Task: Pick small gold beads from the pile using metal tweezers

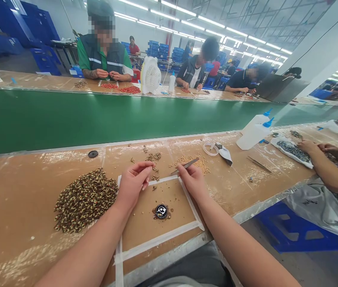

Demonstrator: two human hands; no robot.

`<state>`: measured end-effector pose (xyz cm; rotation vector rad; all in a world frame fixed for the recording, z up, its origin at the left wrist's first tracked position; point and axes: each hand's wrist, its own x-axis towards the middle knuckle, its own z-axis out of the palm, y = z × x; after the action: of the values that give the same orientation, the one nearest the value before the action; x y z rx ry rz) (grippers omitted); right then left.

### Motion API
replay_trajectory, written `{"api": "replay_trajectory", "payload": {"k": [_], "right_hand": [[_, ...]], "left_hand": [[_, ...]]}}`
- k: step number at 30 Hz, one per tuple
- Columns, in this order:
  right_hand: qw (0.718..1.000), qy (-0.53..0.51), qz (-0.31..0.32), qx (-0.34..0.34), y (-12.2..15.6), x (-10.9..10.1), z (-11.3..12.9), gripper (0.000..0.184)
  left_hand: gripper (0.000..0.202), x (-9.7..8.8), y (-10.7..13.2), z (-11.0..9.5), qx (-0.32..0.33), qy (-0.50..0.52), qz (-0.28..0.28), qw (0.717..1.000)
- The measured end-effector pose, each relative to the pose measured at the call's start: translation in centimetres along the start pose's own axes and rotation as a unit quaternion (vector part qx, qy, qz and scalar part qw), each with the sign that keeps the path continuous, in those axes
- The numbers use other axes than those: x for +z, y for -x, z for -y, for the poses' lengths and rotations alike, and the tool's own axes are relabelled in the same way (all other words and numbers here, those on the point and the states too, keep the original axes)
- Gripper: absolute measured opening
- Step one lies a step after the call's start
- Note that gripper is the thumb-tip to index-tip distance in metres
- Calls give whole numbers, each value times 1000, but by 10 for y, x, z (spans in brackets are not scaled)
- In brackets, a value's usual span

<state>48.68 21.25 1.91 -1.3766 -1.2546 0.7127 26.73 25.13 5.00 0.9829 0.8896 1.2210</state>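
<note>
Brown workbench surface [34,175]: running across the whole view under a glossy film, with a metal strip [169,253] edging its near side.
Left hand [133,187]: hanging over the frame's far corner, fingers curling toward the thumb; I cannot tell whether they are pinching anything.
Right hand [191,181]: gripping steel tweezers [186,165], tips pointing left toward the other hand.
White tape frame [159,239]: marking out a rectangle, with both wrists crossing it.
Black round badge [161,211]: lying inside the frame between the 2 hands, with small brown bits clustering around it.
Leopard-pattern pieces [85,201]: heaping just left of the frame.
Gold beads [194,164]: scattering beyond the frame, just past the tweezers.
Open bench to the right: holding a clear tape roll [210,148], 2 white squeeze bottles [254,133] and spare tweezers [258,163].
Neighbour: a co-worker's hands [309,146] are working beside a bag of dark beads [292,151].
Room: a green panel [97,119] is bordering the far edge; seated workers [101,52] are facing it, with blue crates [159,50] stacking up behind them.
</note>
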Motion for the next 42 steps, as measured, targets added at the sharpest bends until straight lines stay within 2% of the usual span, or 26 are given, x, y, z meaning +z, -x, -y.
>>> {"api": "replay_trajectory", "payload": {"k": [2,4,7,10,13,18,23,31,38,42], "right_hand": [[999,-18,-8,41,-3,1,2,53],[997,-17,38,60,-5,7,8,55],[994,-8,94,47,-7,25,21,49],[995,-8,94,18,-12,42,25,40],[996,7,87,6,-15,49,17,40],[996,6,84,13,-15,47,5,38],[994,31,102,-10,-14,48,7,37],[997,28,72,-28,-14,48,4,34],[993,53,93,-60,-15,49,5,27],[995,32,84,-45,-15,47,4,31]], "left_hand": [[24,-1,-1,1,7,4,-4,1000],[23,-3,-2,1,17,13,-12,1000],[25,-5,-4,2,30,17,-18,999],[26,-7,-6,2,33,13,-24,999],[25,-9,-7,4,27,22,-29,999],[24,-11,-9,8,28,30,-34,999],[23,-10,-10,9,27,30,-33,999],[24,-9,-10,9,28,23,-39,999],[25,-9,-9,10,34,7,-28,999],[27,-9,-9,9,41,-5,-26,999]]}}
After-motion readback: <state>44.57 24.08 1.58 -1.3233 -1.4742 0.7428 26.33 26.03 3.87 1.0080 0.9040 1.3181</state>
